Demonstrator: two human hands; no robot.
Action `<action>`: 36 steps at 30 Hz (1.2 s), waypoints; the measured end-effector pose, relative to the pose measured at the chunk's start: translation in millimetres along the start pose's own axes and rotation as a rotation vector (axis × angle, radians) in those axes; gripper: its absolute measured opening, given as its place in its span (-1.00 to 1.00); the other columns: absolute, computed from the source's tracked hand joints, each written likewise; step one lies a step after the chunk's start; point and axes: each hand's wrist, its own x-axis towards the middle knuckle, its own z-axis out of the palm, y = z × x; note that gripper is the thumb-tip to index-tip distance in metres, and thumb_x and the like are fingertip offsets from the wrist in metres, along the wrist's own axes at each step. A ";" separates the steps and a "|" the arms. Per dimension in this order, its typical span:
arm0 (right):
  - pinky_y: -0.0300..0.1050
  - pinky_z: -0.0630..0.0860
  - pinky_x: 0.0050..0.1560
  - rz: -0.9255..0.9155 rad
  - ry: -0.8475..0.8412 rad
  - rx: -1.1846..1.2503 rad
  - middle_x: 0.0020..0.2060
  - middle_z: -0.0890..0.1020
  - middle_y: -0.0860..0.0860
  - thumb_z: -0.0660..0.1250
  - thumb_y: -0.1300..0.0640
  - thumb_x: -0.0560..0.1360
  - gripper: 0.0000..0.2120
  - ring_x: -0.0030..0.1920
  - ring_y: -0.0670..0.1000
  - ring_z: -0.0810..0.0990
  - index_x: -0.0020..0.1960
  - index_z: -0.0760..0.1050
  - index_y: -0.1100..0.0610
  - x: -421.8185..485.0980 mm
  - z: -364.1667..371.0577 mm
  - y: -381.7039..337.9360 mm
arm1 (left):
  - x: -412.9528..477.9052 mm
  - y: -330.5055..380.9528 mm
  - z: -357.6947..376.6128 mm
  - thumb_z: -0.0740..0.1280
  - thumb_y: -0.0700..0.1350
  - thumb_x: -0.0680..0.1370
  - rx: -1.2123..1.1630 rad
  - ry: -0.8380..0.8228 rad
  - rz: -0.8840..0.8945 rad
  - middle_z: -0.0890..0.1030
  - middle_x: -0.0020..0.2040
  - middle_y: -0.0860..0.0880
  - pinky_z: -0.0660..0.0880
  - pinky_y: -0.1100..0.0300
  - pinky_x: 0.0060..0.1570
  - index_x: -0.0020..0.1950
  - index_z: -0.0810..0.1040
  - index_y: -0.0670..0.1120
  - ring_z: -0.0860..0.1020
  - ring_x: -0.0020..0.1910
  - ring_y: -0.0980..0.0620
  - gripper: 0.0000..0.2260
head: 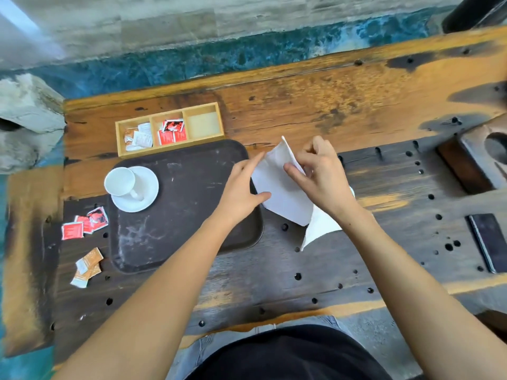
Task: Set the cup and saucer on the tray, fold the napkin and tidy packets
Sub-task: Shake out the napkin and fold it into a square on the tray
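Left hand (241, 190) presses the napkin (281, 194) flat — right hand (321, 176) pinches its raised flap; cup (120, 181) and saucer (149, 187) sit on tray (186, 215).

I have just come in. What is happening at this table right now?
A person is folding a white napkin right of the tray. The left hand presses it flat with straight fingers; the right hand pinches a raised fold. The cup and saucer are already on the tray. Some packets sit in the wooden box, but red packets and orange packets lie loose on the table left of the tray.
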 end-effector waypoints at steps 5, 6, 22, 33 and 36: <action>-0.20 0.43 0.01 -0.070 -0.132 0.228 -0.01 0.65 0.03 0.32 0.23 0.62 -0.84 0.02 -0.02 0.58 -0.10 0.61 0.23 2.3 -43.3 -52.3 | -0.4 22.8 -25.2 0.53 -0.17 0.46 -0.017 -0.010 0.075 0.36 0.47 0.00 0.28 0.15 0.44 0.53 0.38 0.05 0.34 0.45 0.06 -0.33; -0.12 0.40 -0.08 -0.079 -0.128 0.233 -0.12 0.63 0.06 0.30 0.23 0.62 -0.80 -0.09 0.01 0.55 -0.16 0.55 0.26 3.4 -50.5 -61.8 | -0.3 25.0 -30.9 0.52 -0.16 0.46 0.013 -0.021 0.075 0.42 0.42 -0.01 0.33 0.10 0.41 0.47 0.46 0.00 0.39 0.41 0.03 -0.42; -0.08 0.59 -0.01 -0.039 0.284 0.355 -0.15 0.68 -0.11 0.48 0.20 0.46 -0.85 -0.09 -0.12 0.67 -0.01 0.58 0.08 30.7 -110.2 -52.5 | -54.4 -43.3 -164.8 0.46 -0.24 0.51 -0.034 0.193 0.050 0.61 -0.25 0.04 0.38 0.16 -0.18 -0.15 0.64 -0.05 0.51 -0.24 0.12 -0.90; -0.22 0.51 -0.41 0.092 0.217 0.457 -0.37 0.71 0.00 0.43 0.27 0.45 -0.80 -0.39 -0.04 0.66 -0.15 0.67 -0.04 40.7 -102.6 -46.3 | -74.3 -44.4 -234.1 0.55 -0.19 0.39 -0.140 0.427 0.109 0.64 -0.25 0.17 0.51 0.15 -0.15 -0.17 0.66 0.08 0.56 -0.24 0.13 -0.82; -0.09 0.63 -0.20 0.062 0.199 0.504 -0.27 0.73 0.03 0.45 0.13 0.51 -0.95 -0.21 0.06 0.74 -0.07 0.69 0.02 41.1 -108.5 -54.1 | -78.4 -31.8 -247.5 0.55 -0.16 0.36 -0.235 0.424 0.153 0.68 -0.24 0.16 0.53 0.32 -0.16 -0.18 0.67 0.05 0.60 -0.24 0.20 -0.85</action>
